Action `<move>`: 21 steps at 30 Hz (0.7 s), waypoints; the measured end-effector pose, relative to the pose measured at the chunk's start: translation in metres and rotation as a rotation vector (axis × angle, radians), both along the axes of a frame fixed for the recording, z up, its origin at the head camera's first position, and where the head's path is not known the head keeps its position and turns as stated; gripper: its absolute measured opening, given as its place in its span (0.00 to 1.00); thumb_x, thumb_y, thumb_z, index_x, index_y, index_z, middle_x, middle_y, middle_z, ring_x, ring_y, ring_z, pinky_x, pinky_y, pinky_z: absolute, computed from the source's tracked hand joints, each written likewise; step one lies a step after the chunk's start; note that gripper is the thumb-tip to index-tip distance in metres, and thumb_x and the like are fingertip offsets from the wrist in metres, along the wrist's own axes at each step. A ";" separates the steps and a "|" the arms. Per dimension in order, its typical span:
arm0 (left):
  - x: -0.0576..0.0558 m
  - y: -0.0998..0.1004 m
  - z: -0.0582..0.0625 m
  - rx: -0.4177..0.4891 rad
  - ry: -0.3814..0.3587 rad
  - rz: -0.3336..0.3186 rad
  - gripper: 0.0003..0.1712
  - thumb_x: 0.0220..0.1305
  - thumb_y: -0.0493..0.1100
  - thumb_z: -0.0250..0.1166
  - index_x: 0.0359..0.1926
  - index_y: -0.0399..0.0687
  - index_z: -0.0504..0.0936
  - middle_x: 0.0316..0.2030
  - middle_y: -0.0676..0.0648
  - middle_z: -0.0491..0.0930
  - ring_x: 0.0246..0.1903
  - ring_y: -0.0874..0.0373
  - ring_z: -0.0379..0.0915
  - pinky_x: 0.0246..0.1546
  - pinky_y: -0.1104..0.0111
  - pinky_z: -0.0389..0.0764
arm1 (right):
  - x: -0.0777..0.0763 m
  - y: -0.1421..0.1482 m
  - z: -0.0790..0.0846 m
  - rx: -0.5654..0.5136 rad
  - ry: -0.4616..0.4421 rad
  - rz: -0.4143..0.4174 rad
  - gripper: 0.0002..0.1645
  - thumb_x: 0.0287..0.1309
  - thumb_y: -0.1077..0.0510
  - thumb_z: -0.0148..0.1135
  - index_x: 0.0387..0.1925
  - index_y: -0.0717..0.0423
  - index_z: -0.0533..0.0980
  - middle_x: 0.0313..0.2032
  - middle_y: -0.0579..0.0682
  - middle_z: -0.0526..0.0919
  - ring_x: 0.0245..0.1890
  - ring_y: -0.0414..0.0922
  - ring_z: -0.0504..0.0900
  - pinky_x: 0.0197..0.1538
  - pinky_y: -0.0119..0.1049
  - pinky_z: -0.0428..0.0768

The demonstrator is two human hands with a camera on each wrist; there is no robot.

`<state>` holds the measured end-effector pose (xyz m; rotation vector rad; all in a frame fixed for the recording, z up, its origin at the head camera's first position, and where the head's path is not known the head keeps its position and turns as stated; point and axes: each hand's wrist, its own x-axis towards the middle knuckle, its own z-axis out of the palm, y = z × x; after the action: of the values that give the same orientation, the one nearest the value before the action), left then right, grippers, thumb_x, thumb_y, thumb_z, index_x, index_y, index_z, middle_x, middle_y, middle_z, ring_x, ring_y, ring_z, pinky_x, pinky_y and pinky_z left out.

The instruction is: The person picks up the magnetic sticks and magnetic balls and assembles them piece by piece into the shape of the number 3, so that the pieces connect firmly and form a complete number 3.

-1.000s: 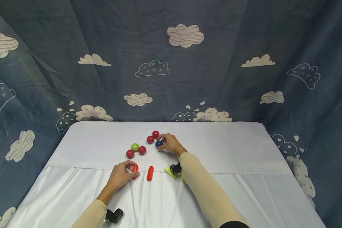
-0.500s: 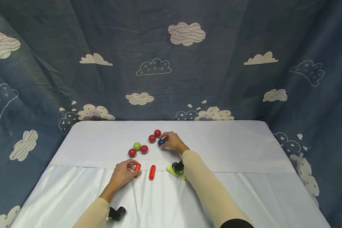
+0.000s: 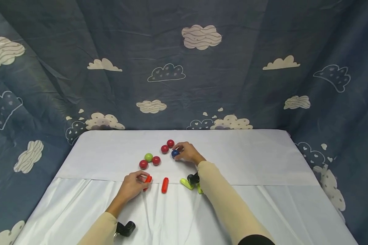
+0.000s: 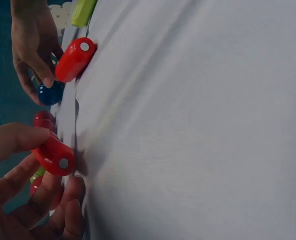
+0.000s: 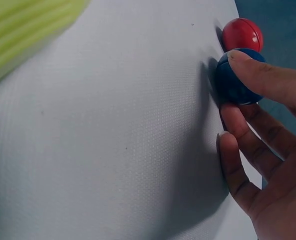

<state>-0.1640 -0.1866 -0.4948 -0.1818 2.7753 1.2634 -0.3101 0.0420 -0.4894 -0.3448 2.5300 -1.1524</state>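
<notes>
My left hand (image 3: 133, 185) pinches a short red plastic rod (image 3: 148, 182) between thumb and fingers. In the left wrist view, the held rod (image 4: 53, 156) has a round silvery spot on its end. Farther back, my right hand (image 3: 187, 152) grips a blue ball (image 3: 174, 154) with the thumb across it, as the right wrist view also shows. A second red rod (image 3: 165, 185) lies between the two hands, nearer the front. Just beyond the blue ball are two red balls, one (image 3: 164, 149) to its left and one (image 3: 170, 143) behind.
Left of centre, a green ball (image 3: 148, 157) sits close to two red balls, one (image 3: 143, 164) at its front left and one (image 3: 156, 160) at its right. Lime-green rods (image 3: 187, 183) lie under the right wrist, partly hidden by its camera (image 3: 193, 179). White cloth (image 3: 248, 156) covers the table.
The head view has shifted slightly, moving everything a little to the right in it. The red rod in my left hand leans slightly more; both hands keep their holds.
</notes>
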 end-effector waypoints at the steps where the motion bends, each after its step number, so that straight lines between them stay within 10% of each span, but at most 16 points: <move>1: 0.001 0.000 0.001 0.008 -0.001 -0.005 0.16 0.51 0.37 0.72 0.43 0.43 0.83 0.26 0.51 0.79 0.24 0.60 0.73 0.26 0.68 0.70 | 0.000 0.000 0.000 -0.003 0.003 0.000 0.24 0.46 0.64 0.74 0.47 0.50 0.81 0.45 0.52 0.81 0.47 0.48 0.77 0.57 0.46 0.71; 21: 0.012 0.025 0.035 0.070 -0.060 -0.209 0.17 0.49 0.32 0.72 0.43 0.45 0.86 0.33 0.51 0.79 0.29 0.60 0.73 0.26 0.68 0.75 | -0.003 0.001 0.001 0.003 0.018 0.050 0.21 0.48 0.64 0.73 0.47 0.53 0.79 0.49 0.52 0.80 0.49 0.48 0.76 0.58 0.44 0.71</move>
<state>-0.1520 -0.1616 -0.4593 0.0729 2.6137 1.2778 -0.3129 0.0432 -0.4883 -0.4169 2.5232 -1.1322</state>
